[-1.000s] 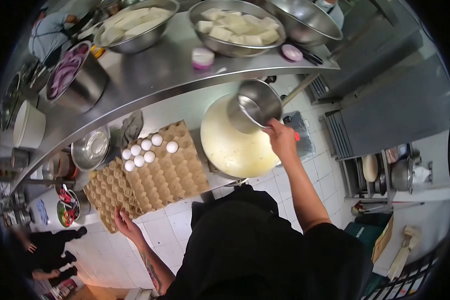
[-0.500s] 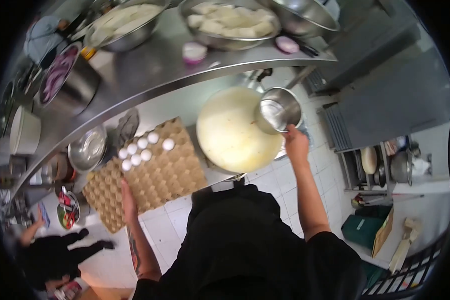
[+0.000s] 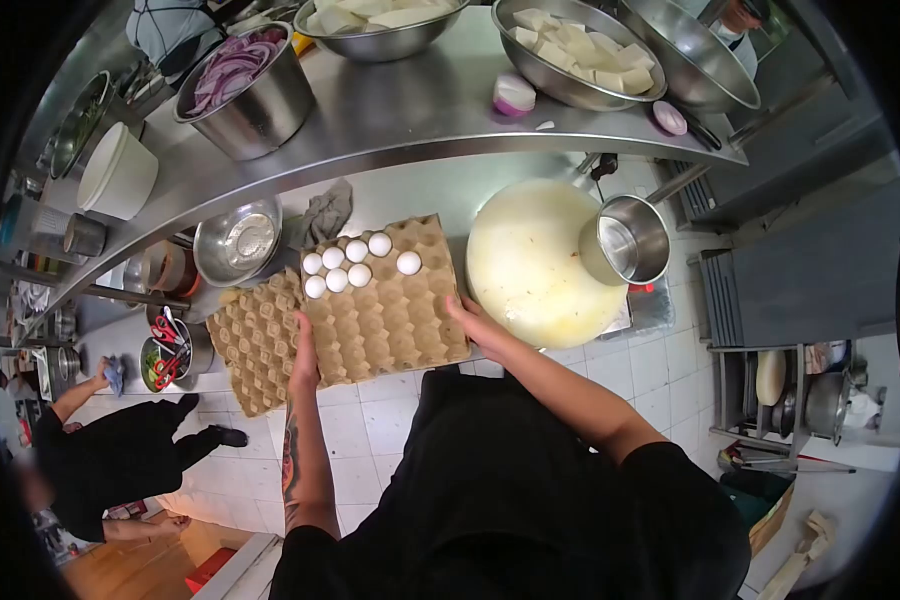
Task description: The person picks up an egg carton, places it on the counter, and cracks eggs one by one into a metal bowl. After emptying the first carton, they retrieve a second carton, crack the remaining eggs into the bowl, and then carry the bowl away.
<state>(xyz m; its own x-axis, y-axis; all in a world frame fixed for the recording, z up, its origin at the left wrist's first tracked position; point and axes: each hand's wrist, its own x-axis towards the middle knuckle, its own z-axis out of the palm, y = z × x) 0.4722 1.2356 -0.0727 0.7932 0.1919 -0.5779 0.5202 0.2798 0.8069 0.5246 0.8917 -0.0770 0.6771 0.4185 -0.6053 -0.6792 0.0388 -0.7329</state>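
Left hand [image 3: 307, 360], right hand [image 3: 478, 328]: grip pinching one egg tray [image 3: 380, 328] (eight eggs [image 3: 359, 275] aboard); second tray [image 3: 255, 350] beside.

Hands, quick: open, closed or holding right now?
Left hand: holding the egg tray at its left edge.
Right hand: holding the same tray at its right edge.

1. The left hand [image 3: 306, 355] reaches forward in a holding pose, its thumb extended and its other fingers mostly hidden.
2. The left forearm [image 3: 314, 450] runs almost straight ahead from the body, with a dark and red tattoo [image 3: 291, 455] along its outer side.
3. The right hand [image 3: 480, 330] is also in a holding pose, well apart from the left and roughly level with it, its fingers partly hidden.
4. The right forearm [image 3: 560, 385] slants inward across the front of the torso [image 3: 480, 500].
5. Both forearms are bare.
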